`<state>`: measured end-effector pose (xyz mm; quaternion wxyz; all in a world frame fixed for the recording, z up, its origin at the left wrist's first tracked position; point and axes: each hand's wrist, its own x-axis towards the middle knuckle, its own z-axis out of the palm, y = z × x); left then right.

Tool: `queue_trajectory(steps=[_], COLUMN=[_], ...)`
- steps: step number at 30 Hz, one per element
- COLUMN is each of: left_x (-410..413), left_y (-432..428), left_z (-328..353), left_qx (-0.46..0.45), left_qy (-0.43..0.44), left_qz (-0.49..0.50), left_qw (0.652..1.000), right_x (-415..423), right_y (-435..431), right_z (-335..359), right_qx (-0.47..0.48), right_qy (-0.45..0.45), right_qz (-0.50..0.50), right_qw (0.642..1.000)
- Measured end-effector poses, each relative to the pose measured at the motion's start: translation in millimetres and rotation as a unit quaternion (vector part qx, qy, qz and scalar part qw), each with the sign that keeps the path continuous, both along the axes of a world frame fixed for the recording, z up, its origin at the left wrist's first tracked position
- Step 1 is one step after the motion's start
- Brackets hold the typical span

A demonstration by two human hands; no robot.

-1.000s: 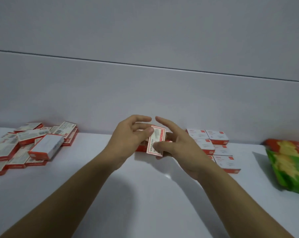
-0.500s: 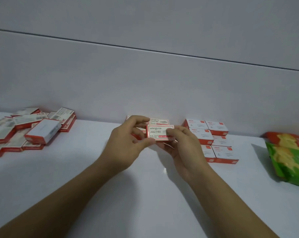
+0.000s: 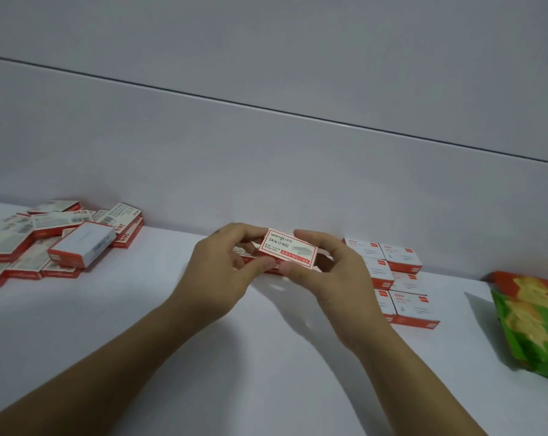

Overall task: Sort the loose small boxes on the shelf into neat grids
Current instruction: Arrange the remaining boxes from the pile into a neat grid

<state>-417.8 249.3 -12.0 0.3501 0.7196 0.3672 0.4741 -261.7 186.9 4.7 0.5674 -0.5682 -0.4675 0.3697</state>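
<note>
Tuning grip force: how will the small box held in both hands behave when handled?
The box looks flat-sided stiff card, so it likely won't roll or flop. Its 24/6 staple label suggests it's heavy for its size.

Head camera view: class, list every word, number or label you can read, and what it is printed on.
"wengu": top of the held box.
"24/6 订书钉": same face, below the brand.
"24/6": red side of a box in the loose pile.
Too blurred or small: the held box's red strip, the pile's labels, the grid boxes, the snack bag.
</note>
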Motion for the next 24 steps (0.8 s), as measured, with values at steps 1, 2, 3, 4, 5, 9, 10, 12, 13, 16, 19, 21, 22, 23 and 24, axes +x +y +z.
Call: queue_trajectory(steps=[1, 2, 3, 4, 5, 9, 10, 12, 13, 16, 19, 21, 22, 23, 24], left_x=[-0.2, -0.9, -2.0, -3.7, -5.8, -13.8, -15.2, -17.4, -17.6, -15.0, -10.3, -9.7, -9.9, -10.3, -10.8], left_y=[1.4, 3.3, 5.5, 8.3, 11.3, 22.0, 23.1, 25.7, 27.3, 28.8, 28.1, 27.8, 27.7, 27.7, 28.3], left_z=[-0.3, -1.6, -3.8, -6.9, -10.7, -17.4, -17.0, -17.1, -17.9, -21.1, -24.9, -27.4, -28.7, -29.9, -30.9], left_qx=[0.026, 0.048, 0.071, 0.099, 0.127, 0.198, 0.208, 0.218, 0.215, 0.181, 0.157, 0.151, 0.147, 0.148, 0.157], left_qy=[0.008, 0.023, 0.05, 0.087, 0.132, 0.288, 0.314, 0.365, 0.39, 0.438, 0.454, 0.444, 0.436, 0.43, 0.425], left_qz=[0.005, 0.011, 0.02, 0.029, 0.037, 0.079, 0.088, 0.106, 0.107, 0.087, 0.071, 0.068, 0.066, 0.066, 0.07], left_qw=[1.0, 0.999, 0.996, 0.991, 0.982, 0.933, 0.922, 0.899, 0.889, 0.876, 0.874, 0.881, 0.885, 0.888, 0.889], right_x=[0.3, 1.2, 2.8, 5.0, 6.9, 18.4, 20.2, 22.4, 23.3, 23.5, 20.3, 17.1, 15.8, 15.1, 14.3], right_y=[2.8, 6.9, 12.2, 17.6, 22.3, 34.3, 34.0, 33.6, 33.6, 32.0, 32.4, 33.5, 33.9, 33.8, 33.5], right_z=[2.0, 3.7, 5.3, 6.1, 6.6, 2.3, 0.0, -6.2, -10.0, -19.1, -25.7, -29.5, -31.0, -32.6, -34.2], right_qx=[0.002, 0.003, 0.004, 0.001, -0.003, -0.021, -0.024, -0.031, -0.035, -0.047, -0.04, -0.033, -0.03, -0.029, -0.029], right_qy=[-0.047, -0.092, -0.132, -0.162, -0.186, -0.251, -0.257, -0.281, -0.297, -0.356, -0.372, -0.39, -0.405, -0.421, -0.441], right_qz=[0.007, 0.002, -0.006, -0.01, -0.015, -0.058, -0.061, -0.054, -0.051, -0.048, -0.077, -0.09, -0.096, -0.103, -0.109], right_qw=[0.999, 0.996, 0.991, 0.987, 0.982, 0.966, 0.964, 0.958, 0.953, 0.932, 0.924, 0.916, 0.909, 0.901, 0.89])
